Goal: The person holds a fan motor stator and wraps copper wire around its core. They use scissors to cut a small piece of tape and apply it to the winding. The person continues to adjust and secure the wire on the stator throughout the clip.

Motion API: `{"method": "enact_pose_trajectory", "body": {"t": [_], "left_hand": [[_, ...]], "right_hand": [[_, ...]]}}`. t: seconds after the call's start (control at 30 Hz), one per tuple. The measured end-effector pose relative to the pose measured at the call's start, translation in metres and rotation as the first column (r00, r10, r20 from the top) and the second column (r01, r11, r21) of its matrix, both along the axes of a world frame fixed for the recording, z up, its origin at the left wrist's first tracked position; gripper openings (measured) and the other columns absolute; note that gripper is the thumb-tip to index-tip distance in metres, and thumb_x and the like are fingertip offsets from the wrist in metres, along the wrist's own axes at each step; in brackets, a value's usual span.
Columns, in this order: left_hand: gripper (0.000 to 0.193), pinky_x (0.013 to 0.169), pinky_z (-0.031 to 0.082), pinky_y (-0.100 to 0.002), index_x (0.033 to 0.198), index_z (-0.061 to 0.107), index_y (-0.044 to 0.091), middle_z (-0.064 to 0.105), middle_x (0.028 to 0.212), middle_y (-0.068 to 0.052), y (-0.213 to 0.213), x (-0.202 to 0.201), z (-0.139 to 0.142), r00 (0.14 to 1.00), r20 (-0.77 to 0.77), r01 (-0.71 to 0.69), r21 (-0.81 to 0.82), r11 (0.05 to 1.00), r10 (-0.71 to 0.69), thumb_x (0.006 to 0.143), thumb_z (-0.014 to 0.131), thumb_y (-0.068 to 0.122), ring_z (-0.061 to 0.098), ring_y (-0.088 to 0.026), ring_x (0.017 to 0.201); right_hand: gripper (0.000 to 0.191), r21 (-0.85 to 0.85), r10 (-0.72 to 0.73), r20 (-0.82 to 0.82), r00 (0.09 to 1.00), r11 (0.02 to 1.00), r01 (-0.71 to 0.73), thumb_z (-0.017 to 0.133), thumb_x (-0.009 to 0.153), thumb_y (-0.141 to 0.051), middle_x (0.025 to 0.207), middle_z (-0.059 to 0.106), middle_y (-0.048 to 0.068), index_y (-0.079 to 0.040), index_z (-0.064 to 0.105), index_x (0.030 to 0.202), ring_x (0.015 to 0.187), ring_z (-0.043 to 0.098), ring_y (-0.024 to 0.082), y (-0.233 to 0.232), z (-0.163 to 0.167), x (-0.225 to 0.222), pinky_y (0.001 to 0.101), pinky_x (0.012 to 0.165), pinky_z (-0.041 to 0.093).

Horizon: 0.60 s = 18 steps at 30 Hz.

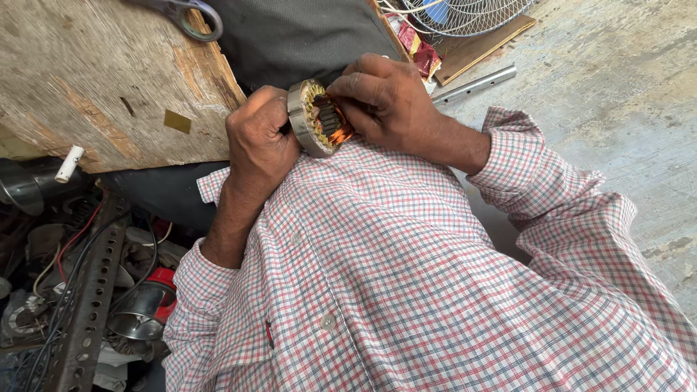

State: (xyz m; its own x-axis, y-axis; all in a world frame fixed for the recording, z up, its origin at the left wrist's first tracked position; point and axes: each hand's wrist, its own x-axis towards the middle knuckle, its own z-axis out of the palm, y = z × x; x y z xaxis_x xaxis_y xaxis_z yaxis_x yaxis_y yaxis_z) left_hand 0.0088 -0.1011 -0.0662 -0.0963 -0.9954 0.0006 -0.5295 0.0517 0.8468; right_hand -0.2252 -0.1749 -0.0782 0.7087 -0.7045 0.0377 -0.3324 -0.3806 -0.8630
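Close against the chest of a red, blue and white checked shirt (406, 276), both hands work one part. Left hand (261, 141) curled in a fist around the outer rim of a round motor stator (314, 116), a grey metal ring with pale slot liners and copper-orange winding showing inside; the ring stands on edge, open face turned toward the right hand. Right hand (392, 101) comes in from the other side, fingers bunched narrow and pressed onto the copper winding at the ring's inner edge; thumb hidden, so whether anything small is pinched between the fingertips cannot be told. Both sleeves rolled or pushed back at the cuffs. Stator sits between the two hands, just above the shirt front and in front of a dark cloth (305, 33). Left of the hands, a worn wooden board (102, 80) with scissors (190, 14) at its top edge. Lower left, a perforated metal angle bar (91, 305) among loose wires and a shiny metal cup (141, 316). Upper right, on the concrete floor (617, 80), a short metal tube (475, 85) lying near a wire fan guard (465, 14).
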Motion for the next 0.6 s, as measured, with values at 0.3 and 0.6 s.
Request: {"method": "enact_pose_trajectory", "body": {"t": [0.3,0.6], "left_hand": [[0.026,0.051,0.05,-0.033,0.077,0.057,0.003,0.064,0.078,-0.007,-0.002,-0.002,0.003,0.982,0.184,0.04,0.038,0.998,-0.046,0.087,0.08,-0.005,0.065,-0.017,0.064],[0.025,0.053,0.048,-0.038,0.078,0.058,-0.001,0.061,0.077,-0.009,-0.007,-0.002,0.014,0.996,0.084,0.0,0.018,1.0,-0.002,0.087,0.082,0.001,0.063,-0.02,0.065]], "right_hand": [[0.032,-0.109,0.101,-0.109,0.989,0.988,-0.112,0.082,0.087,-0.013,0.103,0.067,0.012,-0.001,0.072,0.115,0.084,0.068,0.026,-0.003,0.022,0.001,0.039,0.072,0.058],[0.025,-0.002,-0.012,-0.087,0.996,1.0,0.012,0.08,0.086,-0.006,0.096,0.066,0.013,-0.001,0.074,0.109,0.078,0.069,0.028,-0.002,0.019,0.008,0.0399,0.067,0.057]]}}
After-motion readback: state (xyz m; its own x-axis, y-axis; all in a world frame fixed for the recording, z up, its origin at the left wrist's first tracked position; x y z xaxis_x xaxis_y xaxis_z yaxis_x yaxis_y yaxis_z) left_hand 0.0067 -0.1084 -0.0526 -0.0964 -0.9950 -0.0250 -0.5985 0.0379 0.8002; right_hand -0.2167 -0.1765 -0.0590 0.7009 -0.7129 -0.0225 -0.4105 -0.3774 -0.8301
